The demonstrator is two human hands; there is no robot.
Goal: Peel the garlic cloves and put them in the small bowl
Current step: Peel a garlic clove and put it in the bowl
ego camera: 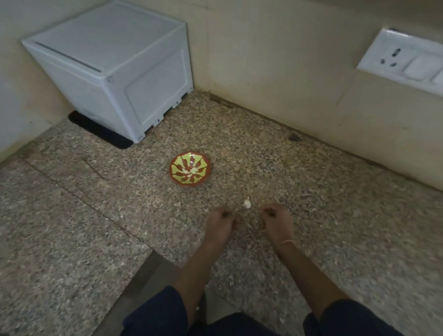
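Although I cannot tell what your curled fingers (270, 212) pinch, lift the garlic clove (246, 203) by its tip.

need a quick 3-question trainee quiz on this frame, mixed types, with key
1. True or false: a hand is touching the small bowl.
2. Multiple choice: the loose garlic piece lies (A) inside the bowl, (B) on the counter just beyond the gap between the left hand and the right hand, (C) on top of the white box.
3. Fill in: the socket panel is mounted on the ____.
Key: 1 false; 2 B; 3 wall.
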